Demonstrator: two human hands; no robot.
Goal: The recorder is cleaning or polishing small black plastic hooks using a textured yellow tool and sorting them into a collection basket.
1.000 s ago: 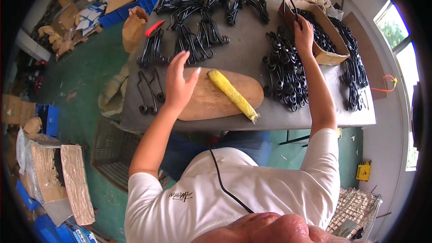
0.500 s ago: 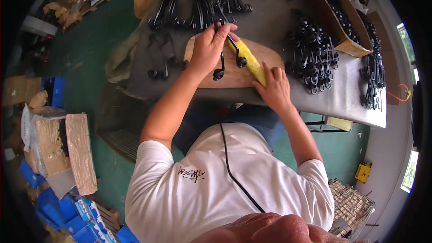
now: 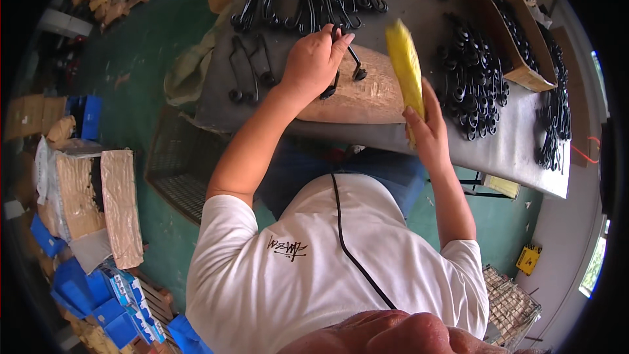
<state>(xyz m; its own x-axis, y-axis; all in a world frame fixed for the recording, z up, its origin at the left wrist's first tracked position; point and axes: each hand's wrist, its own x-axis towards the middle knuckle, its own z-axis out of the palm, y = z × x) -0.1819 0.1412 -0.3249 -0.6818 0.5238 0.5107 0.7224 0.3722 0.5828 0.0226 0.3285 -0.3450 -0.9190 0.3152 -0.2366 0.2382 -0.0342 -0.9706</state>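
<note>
Worn on my head, the left fisheye camera looks down over my white shirt, close below, and out to the worktop just ahead, catching my left hand and right hand in the upper half of its wide, upright view.

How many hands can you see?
2: the person's bare left hand holds a black, bent, rod-like piece over the brown, rounded wooden board; the bare right hand holds a yellow, wrapped bar. Neither is hidden.
</note>
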